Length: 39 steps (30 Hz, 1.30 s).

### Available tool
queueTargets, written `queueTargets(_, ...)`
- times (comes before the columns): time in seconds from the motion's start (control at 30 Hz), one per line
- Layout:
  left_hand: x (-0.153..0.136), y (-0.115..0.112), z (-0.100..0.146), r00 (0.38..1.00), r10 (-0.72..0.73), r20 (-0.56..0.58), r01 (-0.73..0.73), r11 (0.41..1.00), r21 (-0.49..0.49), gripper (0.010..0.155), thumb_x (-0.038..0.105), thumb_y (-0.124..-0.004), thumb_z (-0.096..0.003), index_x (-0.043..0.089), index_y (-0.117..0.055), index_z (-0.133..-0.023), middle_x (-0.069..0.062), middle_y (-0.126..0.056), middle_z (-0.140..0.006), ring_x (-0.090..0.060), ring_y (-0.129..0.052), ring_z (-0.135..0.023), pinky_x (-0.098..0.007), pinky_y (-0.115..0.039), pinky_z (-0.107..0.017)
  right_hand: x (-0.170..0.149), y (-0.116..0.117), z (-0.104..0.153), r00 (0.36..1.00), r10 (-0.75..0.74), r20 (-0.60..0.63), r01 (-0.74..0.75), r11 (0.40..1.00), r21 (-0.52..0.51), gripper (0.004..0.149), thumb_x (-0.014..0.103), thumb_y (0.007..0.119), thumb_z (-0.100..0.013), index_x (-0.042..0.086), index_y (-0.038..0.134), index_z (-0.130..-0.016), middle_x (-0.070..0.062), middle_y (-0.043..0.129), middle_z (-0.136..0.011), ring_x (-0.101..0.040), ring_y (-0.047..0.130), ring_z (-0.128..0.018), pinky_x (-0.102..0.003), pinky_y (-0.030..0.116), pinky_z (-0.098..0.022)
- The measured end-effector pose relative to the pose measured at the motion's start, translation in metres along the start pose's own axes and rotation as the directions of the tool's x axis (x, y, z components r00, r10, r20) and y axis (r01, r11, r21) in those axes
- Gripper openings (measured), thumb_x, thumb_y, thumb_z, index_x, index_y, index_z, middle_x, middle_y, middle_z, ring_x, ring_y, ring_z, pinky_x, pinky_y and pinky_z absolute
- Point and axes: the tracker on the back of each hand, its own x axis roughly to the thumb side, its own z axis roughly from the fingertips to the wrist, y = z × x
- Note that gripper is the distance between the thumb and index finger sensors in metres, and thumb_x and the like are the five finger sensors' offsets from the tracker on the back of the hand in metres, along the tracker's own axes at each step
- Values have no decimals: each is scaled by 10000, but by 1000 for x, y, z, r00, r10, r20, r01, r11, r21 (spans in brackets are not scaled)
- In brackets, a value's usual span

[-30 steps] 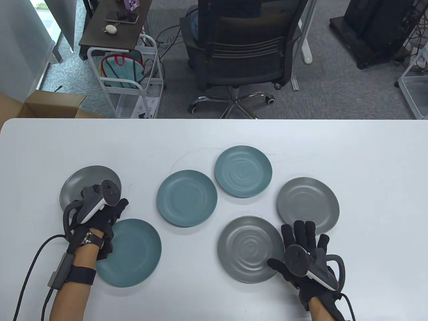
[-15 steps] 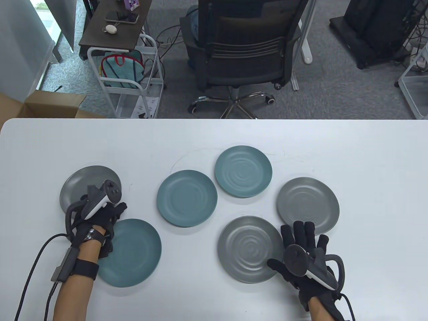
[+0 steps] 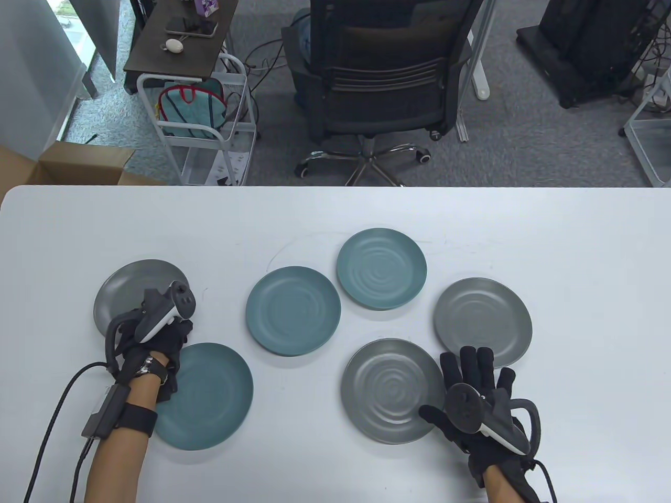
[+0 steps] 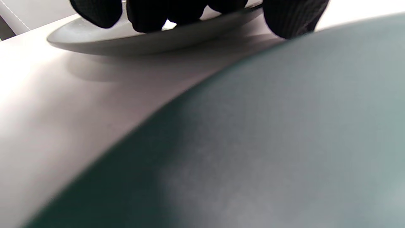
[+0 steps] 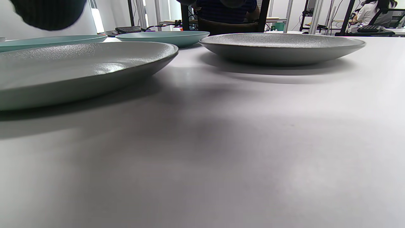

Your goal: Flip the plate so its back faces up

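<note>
Your left hand point(image 3: 157, 335) is curling fingertips point(image 4: 145, 19) over the near rim of the far-left round grey plate point(image 3: 131, 283); thumb underneath, grip not confirmed. Risk: it is slipping, clattering onto the neighbouring round teal plate point(image 3: 209, 398). Your right hand point(image 3: 479, 403) is lying spread flat on the white surface point(image 3: 576, 262). Count: three grey plates, three teal.

The table view looks straight down from above, taking in the whole white table point(image 3: 576, 251). Both wrist views sit low, close to that tabletop, facing forward past their fingers point(image 4: 152, 15); each shares with it the plates beyond the fingertips.
</note>
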Motion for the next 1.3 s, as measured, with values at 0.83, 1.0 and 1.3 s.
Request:
queueTargets(0.83, 10, 18, 16, 994, 80, 72, -83, 995, 50, 649, 410, -673, -578, 156, -478, -1143, -234, -599, -1095, -483, -776, -978, -505, -816, -605, -1, 0, 0, 999, -30, 15, 30, 1000, -3, 959, 683, 648, -447, 165, 237, -1142, -236, 206, -1195, -484, 157, -1080, -744, 233, -720)
queueTargets(1.0, 13, 25, 23, 988, 122, 99, -128, 990, 66, 647, 388, -666, -580, 141, -467, -1144, -229, -605, -1094, -472, -786, -976, -496, -821, -602, -1, 1, 0, 999, -40, 22, 40, 999, -1, 958, 682, 648, -448, 165, 239, -1142, -235, 206, -1195, -482, 158, -1081, -744, 224, -718)
queueTargets(1.3, 15, 36, 32, 961, 231, 150, -243, 968, 63, 642, 380, -664, -580, 132, -476, -1142, -222, -620, -1089, -465, -800, -967, -485, -829, -597, -1, 1, 0, 998, -51, 30, 52, 999, -5, 956, 682, 648, -447, 167, 239, -1142, -234, 207, -1195, -481, 157, -1080, -744, 222, -718)
